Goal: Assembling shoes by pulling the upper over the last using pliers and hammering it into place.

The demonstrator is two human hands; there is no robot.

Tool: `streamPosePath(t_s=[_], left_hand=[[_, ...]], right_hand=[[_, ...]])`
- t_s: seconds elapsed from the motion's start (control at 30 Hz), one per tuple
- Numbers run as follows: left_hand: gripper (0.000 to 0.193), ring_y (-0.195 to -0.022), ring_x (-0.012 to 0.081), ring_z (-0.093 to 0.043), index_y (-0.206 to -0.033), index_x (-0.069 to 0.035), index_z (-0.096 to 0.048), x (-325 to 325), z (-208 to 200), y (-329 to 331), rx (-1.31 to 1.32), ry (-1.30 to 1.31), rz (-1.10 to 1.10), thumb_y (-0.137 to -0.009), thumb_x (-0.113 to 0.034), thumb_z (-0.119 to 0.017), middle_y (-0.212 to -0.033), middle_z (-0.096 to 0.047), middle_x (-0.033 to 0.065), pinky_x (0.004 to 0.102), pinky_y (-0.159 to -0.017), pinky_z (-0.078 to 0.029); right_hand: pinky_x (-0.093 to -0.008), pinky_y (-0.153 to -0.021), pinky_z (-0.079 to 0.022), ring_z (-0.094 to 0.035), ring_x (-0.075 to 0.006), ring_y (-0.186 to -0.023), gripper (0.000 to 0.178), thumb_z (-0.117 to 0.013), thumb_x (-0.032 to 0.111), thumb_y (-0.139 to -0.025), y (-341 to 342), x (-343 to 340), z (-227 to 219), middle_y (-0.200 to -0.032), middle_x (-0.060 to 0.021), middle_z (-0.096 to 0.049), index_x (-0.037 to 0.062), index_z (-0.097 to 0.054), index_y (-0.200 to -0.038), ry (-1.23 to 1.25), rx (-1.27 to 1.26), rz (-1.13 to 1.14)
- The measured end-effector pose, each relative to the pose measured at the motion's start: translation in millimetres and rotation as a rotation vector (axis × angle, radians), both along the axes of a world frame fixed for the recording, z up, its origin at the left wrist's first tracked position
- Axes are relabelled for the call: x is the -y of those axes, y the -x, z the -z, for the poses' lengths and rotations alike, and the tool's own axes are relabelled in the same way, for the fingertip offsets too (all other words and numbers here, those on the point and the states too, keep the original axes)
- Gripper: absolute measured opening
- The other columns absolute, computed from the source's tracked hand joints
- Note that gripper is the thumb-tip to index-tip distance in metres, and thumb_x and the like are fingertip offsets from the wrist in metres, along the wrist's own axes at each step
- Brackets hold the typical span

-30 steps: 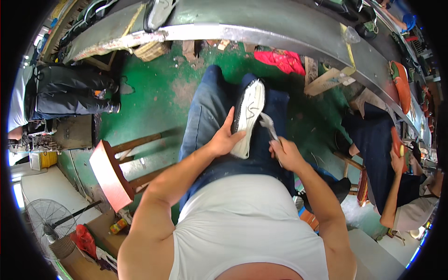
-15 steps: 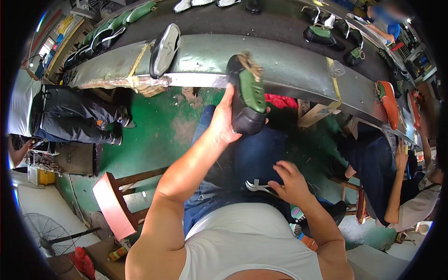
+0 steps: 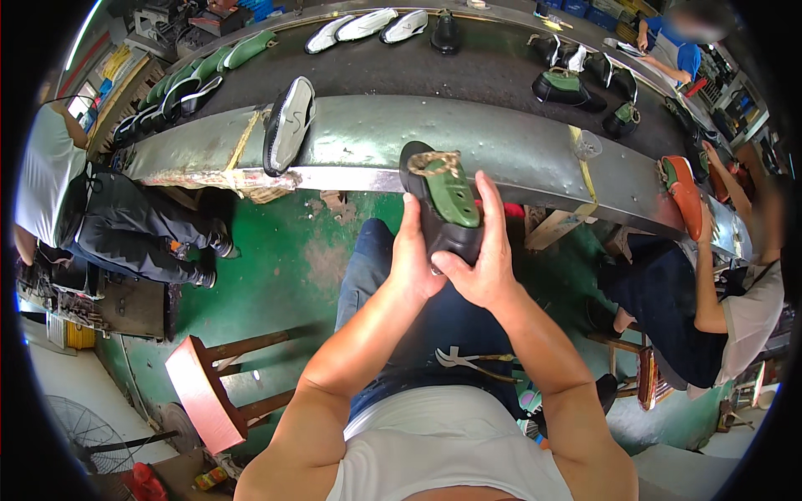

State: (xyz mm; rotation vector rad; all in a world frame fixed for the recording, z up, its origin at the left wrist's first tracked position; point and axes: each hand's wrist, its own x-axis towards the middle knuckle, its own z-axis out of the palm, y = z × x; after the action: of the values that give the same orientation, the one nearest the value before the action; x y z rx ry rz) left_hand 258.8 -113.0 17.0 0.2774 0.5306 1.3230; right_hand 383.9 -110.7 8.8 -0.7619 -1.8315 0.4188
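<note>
Between my two hands is a black shoe [image 3: 454, 243] built round a green shoe last [image 3: 449, 194], with a frayed cord [image 3: 430, 160] looped at its upper end. My left hand [image 3: 415, 257] grips its left side, thumb up along the edge. From the right, my right hand [image 3: 487, 265] closes on the lower end, its thumb pressed on the black part and its fingers up the side. The fingers beneath the shoe are hidden. A pair of pincers [image 3: 458, 359] lies across my lap.
Ahead runs a metal-edged bench [image 3: 376, 125] with a dark top. A white-and-black shoe [image 3: 290, 125] leans on its edge. Green lasts [image 3: 248, 50] and other shoes stand farther back. A pink-topped stool [image 3: 200, 392] is at left. Co-workers sit at right and stand at left.
My right hand has come up from beside the pincers on my lap and taken hold of the shoe. The pincers' handles now show. My left hand keeps its grip on the shoe.
</note>
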Motion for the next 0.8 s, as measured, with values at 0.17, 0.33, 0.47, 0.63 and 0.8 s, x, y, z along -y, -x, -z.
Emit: streamPosePath(t_s=[0.17,0.33,0.47,0.63,0.8], left_hand=[[0.07,-0.153,0.0433,0.0,-0.147,0.002,-0.043,-31,6,30,-1.4,-1.011,-0.46,-0.106,-0.052,-0.026,-0.162,0.002,0.033,0.0518,-0.121,-0.011],[0.063,-0.136,0.0338,-0.041,-0.103,-0.003,-0.073,-53,-11,30,-1.236,-0.891,-0.243,-0.108,-0.044,-0.026,-0.14,-0.048,0.0235,0.0433,-0.111,-0.034],[0.056,-0.12,0.0314,-0.053,-0.086,-0.004,-0.075,-70,-30,13,-1.272,-0.888,-0.283,-0.109,-0.035,-0.034,-0.122,-0.06,0.0183,0.041,-0.107,-0.037],[0.046,-0.132,0.03,-0.044,-0.113,-0.006,-0.072,-84,-2,19,-1.202,-0.932,-0.253,-0.108,-0.037,-0.038,-0.146,-0.043,0.0179,0.0413,-0.112,-0.033],[0.066,-0.138,0.0436,-0.035,-0.143,-0.001,-0.039,-119,9,125,-1.877,-0.872,-0.773,-0.086,-0.011,-0.071,-0.15,-0.033,0.0266,0.0522,-0.112,-0.032]], right_hand=[[-0.0465,-0.119,-0.024,-0.021,-0.0422,-0.15,0.106,-0.073,0.021,-0.084,-17,-7,-18,-0.163,-0.0291,-0.008,-0.004,0.0,-0.156,0.092,0.048,-0.112],[-0.0466,-0.116,-0.031,-0.03,-0.0476,-0.144,0.107,-0.071,0.023,-0.088,-3,-6,-26,-0.156,-0.0386,-0.017,-0.006,0.008,-0.155,0.18,0.114,-0.094],[-0.0468,-0.115,-0.032,-0.031,-0.0471,-0.144,0.101,-0.069,0.024,-0.092,1,-9,-5,-0.157,-0.0389,-0.016,-0.0074,0.003,-0.155,0.15,-0.04,0.055],[-0.0324,-0.104,-0.044,-0.053,-0.0214,-0.125,0.092,-0.074,0.02,-0.089,0,-27,15,-0.14,-0.019,-0.051,-0.0097,-0.015,-0.154,0.517,-0.446,-0.086],[-0.0538,-0.079,-0.06,-0.066,-0.0349,-0.106,0.039,-0.059,0.025,-0.095,-48,-103,-36,-0.117,-0.0165,-0.064,-0.0011,-0.054,-0.123,1.068,-1.183,-0.125]])
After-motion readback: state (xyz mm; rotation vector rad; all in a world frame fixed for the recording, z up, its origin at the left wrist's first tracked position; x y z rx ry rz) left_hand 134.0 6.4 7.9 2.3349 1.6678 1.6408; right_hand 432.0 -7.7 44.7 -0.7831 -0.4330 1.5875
